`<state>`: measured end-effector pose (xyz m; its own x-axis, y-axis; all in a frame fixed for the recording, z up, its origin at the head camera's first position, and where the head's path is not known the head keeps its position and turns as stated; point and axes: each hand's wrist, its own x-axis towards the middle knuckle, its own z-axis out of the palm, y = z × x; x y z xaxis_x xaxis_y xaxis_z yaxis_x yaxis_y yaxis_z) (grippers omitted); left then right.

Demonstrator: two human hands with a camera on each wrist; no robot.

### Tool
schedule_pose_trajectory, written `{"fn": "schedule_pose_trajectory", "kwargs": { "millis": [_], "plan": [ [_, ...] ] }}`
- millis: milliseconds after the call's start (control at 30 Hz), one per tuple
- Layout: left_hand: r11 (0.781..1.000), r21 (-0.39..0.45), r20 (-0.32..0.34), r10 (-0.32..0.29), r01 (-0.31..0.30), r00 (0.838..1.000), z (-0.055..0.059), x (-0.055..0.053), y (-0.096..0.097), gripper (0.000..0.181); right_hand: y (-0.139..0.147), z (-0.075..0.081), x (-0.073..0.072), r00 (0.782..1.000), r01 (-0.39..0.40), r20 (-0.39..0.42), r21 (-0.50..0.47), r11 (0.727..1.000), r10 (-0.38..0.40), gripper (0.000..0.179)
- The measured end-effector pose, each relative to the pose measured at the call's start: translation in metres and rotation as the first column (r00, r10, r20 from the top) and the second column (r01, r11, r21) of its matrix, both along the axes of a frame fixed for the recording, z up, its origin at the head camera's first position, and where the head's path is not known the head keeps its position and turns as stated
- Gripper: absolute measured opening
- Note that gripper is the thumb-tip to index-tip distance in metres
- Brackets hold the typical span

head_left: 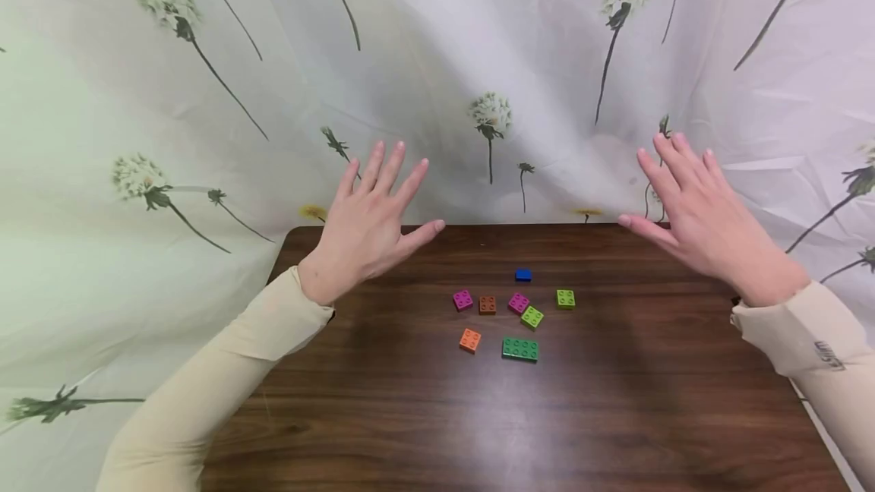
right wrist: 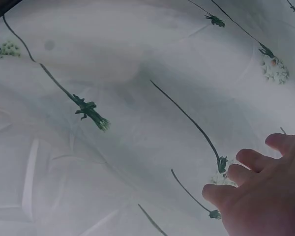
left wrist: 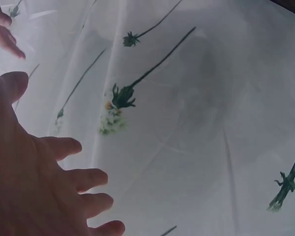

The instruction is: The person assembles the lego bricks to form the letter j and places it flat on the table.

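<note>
My left hand (head_left: 365, 226) is raised over the far left part of the table, fingers spread and straight, holding nothing. Opposite it, my right hand (head_left: 711, 222) hovers over the far right, also spread and bare. Between and below them lie toy building bricks: a blue brick (head_left: 523, 275) at the back, a magenta brick (head_left: 462, 300) beside a brown brick (head_left: 488, 305), a second magenta brick (head_left: 518, 303) against a lime brick (head_left: 532, 316), and another lime brick (head_left: 565, 299) to the right. Nearer are an orange brick (head_left: 469, 340) and a longer green brick (head_left: 520, 349).
The dark wooden table (head_left: 383, 416) ends at a back edge just behind the bricks. A pale curtain (head_left: 437, 82) printed with dandelions hangs behind it and down its left side. Both wrist views show mostly this cloth.
</note>
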<state>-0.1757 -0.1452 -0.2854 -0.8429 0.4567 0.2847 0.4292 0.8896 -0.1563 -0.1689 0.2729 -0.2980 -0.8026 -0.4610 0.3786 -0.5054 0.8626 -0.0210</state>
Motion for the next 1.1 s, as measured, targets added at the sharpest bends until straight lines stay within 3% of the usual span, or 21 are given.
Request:
{"fn": "schedule_pose_trajectory", "kwargs": {
  "millis": [167,367,567,667,800,933,1100],
  "plan": [
    [1.000,0.003,-0.028,-0.018,0.018,0.999,-0.008,0.006,0.002,0.081,0.000,-0.005,0.006,0.996,-0.052,-0.072,-0.013,0.999,0.050,0.082],
    [0.998,0.048,-0.055,-0.048,0.051,0.997,-0.021,0.014,0.002,0.079,-0.004,-0.016,0.016,0.994,-0.076,-0.076,-0.036,0.996,0.074,0.078],
    [0.995,0.082,-0.053,-0.059,0.063,0.997,-0.044,0.022,0.001,0.078,-0.009,-0.043,0.026,0.992,-0.104,-0.080,-0.112,0.988,0.095,0.077],
    [0.991,0.123,-0.014,-0.047,0.049,0.999,-0.061,0.028,0.001,0.077,-0.013,-0.065,0.029,0.989,-0.127,-0.090,-0.166,0.978,0.114,0.076],
    [0.975,0.221,0.089,0.001,-0.021,0.996,-0.086,0.038,0.002,0.073,-0.020,-0.101,0.034,0.992,-0.119,-0.065,-0.250,0.961,0.106,0.062],
    [0.938,0.331,0.165,0.049,-0.102,0.985,-0.118,0.044,0.006,0.064,-0.028,-0.142,0.040,0.997,-0.082,-0.023,-0.356,0.931,0.079,0.060],
    [0.875,0.454,0.218,0.073,-0.168,0.973,-0.167,0.052,0.015,0.053,-0.042,-0.190,0.046,0.996,-0.008,0.076,-0.476,0.879,0.050,0.057]
  ]
}}
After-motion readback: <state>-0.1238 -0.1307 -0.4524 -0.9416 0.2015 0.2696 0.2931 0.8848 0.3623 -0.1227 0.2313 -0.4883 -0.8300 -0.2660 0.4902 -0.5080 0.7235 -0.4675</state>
